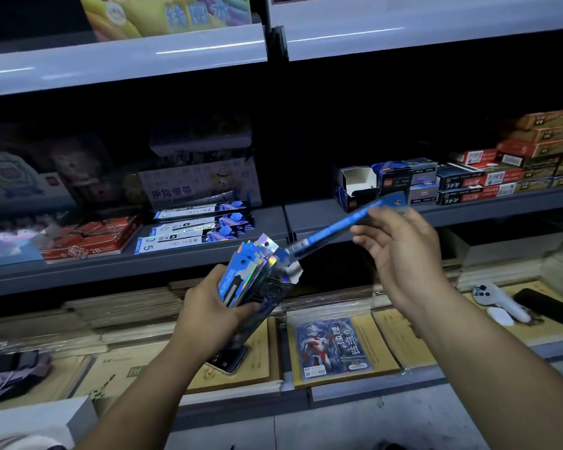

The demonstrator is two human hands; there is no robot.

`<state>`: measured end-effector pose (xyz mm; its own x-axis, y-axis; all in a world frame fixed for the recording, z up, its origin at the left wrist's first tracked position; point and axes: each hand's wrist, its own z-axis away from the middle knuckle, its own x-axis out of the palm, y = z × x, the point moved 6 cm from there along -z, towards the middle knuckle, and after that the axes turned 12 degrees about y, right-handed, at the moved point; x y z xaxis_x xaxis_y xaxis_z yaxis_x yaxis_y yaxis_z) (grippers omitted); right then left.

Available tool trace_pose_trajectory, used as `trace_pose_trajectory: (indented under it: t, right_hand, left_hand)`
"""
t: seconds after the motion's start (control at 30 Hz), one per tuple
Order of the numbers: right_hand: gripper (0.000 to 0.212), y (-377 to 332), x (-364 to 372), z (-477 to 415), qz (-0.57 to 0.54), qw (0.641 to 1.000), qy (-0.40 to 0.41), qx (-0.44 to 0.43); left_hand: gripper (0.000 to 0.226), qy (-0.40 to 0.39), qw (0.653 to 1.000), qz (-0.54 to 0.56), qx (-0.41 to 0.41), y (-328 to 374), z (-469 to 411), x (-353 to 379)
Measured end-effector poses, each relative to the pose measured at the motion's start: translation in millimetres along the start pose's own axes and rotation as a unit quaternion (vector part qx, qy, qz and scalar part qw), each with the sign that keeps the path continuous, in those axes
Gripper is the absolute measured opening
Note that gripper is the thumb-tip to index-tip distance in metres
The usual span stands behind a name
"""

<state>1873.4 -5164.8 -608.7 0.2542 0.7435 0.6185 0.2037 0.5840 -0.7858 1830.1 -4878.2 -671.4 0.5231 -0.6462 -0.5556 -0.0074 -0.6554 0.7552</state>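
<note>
My left hand (208,311) grips a stack of blue, holographic pen packs (252,276) standing upright in front of the middle shelf. My right hand (400,251) pinches one long blue pack (335,227) near its far end. That pack slants down to the left, and its lower end meets the top of the stack. More of the same blue packs (202,227) lie in rows on the grey middle shelf (182,261), left of centre.
Red 2B pencil boxes (88,240) sit left of the shelf packs. Black, red and tan boxes (488,170) are stacked at the right, beside an open box (356,186). Below lie brown notebooks (241,365), a phone (228,360), a coloured-paper pack (333,349) and a white controller (501,302).
</note>
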Motion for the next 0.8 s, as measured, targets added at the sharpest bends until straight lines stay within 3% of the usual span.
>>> trace_pose_trajectory:
  t: [0.17, 0.3, 0.8]
  right_hand:
    - [0.024, -2.3, 1.6, 0.4, 0.073, 0.995, 0.010, -0.060]
    - [0.027, 2.4, 8.9, 4.9, 0.113, 0.991, -0.026, -0.070]
    - [0.027, 2.2, 11.3, 3.5, 0.125, 0.984, -0.093, -0.088]
  left_hand:
    - [0.055, -0.007, 0.999, 0.045, -0.022, -3.5, -1.6, 0.6]
    - [0.059, -0.019, 0.996, 0.073, -0.041, -5.2, -2.0, 3.1]
    - [0.057, -0.089, 0.994, 0.063, -0.004, -1.3, 2.5, 7.7]
